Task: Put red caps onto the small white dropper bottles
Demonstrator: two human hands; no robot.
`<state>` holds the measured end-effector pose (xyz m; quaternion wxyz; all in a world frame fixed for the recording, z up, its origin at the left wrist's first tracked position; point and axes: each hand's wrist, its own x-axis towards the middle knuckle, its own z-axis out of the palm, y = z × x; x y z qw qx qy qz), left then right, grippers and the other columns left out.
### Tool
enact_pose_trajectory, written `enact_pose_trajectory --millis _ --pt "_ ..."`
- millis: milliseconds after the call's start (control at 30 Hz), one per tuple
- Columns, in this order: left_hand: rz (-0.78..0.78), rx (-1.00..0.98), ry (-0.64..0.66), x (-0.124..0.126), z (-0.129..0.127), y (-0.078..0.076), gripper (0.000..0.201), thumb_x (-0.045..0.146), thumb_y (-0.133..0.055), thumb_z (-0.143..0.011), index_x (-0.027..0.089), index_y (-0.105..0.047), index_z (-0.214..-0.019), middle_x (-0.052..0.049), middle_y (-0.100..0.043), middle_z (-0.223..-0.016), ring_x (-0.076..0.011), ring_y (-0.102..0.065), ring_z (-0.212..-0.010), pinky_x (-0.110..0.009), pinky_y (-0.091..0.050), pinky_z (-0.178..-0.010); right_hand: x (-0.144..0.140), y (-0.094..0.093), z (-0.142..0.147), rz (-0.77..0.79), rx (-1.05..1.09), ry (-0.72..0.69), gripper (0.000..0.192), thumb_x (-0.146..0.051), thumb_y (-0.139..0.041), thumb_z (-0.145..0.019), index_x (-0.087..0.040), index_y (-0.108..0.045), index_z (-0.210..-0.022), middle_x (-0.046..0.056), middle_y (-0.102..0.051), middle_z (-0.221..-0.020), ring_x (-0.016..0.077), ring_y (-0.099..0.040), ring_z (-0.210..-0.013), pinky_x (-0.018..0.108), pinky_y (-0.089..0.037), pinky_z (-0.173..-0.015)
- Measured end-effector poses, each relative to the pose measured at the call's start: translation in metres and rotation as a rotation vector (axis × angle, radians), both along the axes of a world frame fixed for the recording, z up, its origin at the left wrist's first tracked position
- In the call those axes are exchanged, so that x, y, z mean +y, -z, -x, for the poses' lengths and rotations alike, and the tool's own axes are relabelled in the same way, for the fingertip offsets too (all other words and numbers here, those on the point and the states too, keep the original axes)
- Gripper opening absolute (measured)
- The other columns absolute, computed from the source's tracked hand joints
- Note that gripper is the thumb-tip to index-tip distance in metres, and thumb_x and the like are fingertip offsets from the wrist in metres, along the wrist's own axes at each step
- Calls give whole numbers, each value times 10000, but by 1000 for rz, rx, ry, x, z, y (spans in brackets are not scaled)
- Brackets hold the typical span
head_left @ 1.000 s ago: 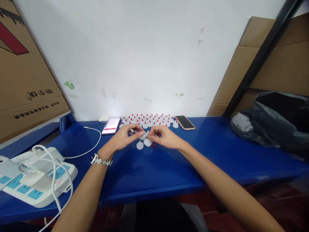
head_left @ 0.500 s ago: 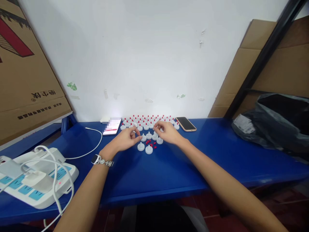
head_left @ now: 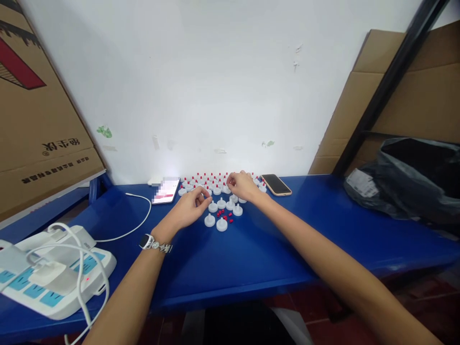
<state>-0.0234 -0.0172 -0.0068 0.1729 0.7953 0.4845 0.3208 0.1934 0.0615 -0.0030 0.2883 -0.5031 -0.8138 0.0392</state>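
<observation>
Rows of small white caps with red tips (head_left: pixel 212 181) stand against the wall on the blue table (head_left: pixel 251 249). In front of them lie several plain white caps (head_left: pixel 222 224) and loose red bits (head_left: pixel 223 215). My left hand (head_left: pixel 190 208), with a watch on its wrist, rests with curled fingers beside the plain caps; whether it holds anything I cannot make out. My right hand (head_left: pixel 242 186) reaches to the back rows, its fingertips pinched at a red-tipped cap.
A lit phone (head_left: pixel 166 189) with a white cable lies left of the caps, a dark phone (head_left: pixel 276 184) to their right. A white power strip (head_left: pixel 53 273) sits at the near left. Cardboard leans at both sides, and a black plastic bag (head_left: pixel 413 177) lies at the right.
My hands were together over the loose caps; the right hand has moved back to the rows by the wall. More plain caps and red bits now show in front.
</observation>
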Motion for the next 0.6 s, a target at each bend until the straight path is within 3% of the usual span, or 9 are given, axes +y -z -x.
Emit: enact_pose_trajectory --millis 67,167,233,300,433,600 --pt "-105 -9 -21 1 -3 2 255 417 -522 -918 192 -579 -1025 -45 -632 -892 -181 -597 -766 -302 -461 -653 -9 -4 -2 42 191 -60 121 -167 -563 -820 -155 -677 -858 65 -700 -810 190 -592 -809 318 -412 -780" --pt "-243 -51 -26 1 -9 6 391 427 -581 -890 223 -539 -1221 -94 -569 -1195 -203 -598 -936 -315 -498 -710 -25 -4 -1 169 517 -215 134 -250 -602 -814 -145 -662 -872 42 -688 -792 142 -590 -701 269 -430 -672" --pt "-251 -81 4 0 -15 6 463 441 -599 -883 235 -507 -1287 -98 -566 -1225 -202 -604 -932 -316 -505 -710 -36 0 2 252 677 -314 190 -323 -636 -798 -146 -644 -867 32 -677 -781 131 -588 -682 256 -433 -638" --pt "-208 -90 49 -1 -20 5 411 446 -583 -898 212 -546 -1235 -83 -621 -1105 -191 -615 -854 -314 -500 -697 -45 5 6 297 765 -367 240 -378 -651 -790 -154 -617 -867 18 -663 -765 123 -581 -666 250 -433 -628" --pt "-165 -85 97 -3 -25 3 329 428 -569 -915 197 -584 -1149 -37 -634 -906 -170 -600 -751 -323 -493 -727 -56 9 9 224 684 -278 272 -455 -579 -864 -187 -545 -891 -55 -549 -619 108 -490 -564 239 -366 -572" --pt "-212 -73 85 -6 -29 5 365 405 -571 -917 201 -515 -1213 -48 -617 -975 -165 -597 -770 -313 -495 -720 -64 3 9 113 378 -248 411 -421 -349 -993 -193 -438 -663 -40 -442 -575 110 -416 -569 261 -282 -572"
